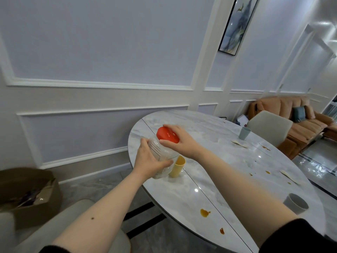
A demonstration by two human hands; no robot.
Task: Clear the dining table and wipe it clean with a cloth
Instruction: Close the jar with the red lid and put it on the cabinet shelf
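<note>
- The left grip wraps its fingers and thumb around the body of a clear plastic jar, holding it tilted above the near-left edge of the bench.
- The right grip lies over the jar's red lid, fingers curled over the far rim and thumb against the near side, clasping it.
- The jar leans with its lid pointing up and away from the person; its base is low, just beside a yellow cup. Whether the base touches the bench I cannot tell.
- The yellow cup stands upright on the bench, partly hidden behind the jar and the left thumb.
- A pale blue cup stands upright near the far edge of the bench, close to a light-coloured chair.
- A grey cup stands near the right side, beside the right forearm.
- Brown sauce spots mark the marble top: a larger blot and a smaller one near the front, with more to the right.
- Two pale scraps lie on the right part of the bench, one near the blue cup and one further forward.
- A brown box sits on the floor at the left, open, with things inside too blurred to name.
- An orange-brown sofa stands beyond the bench.
</note>
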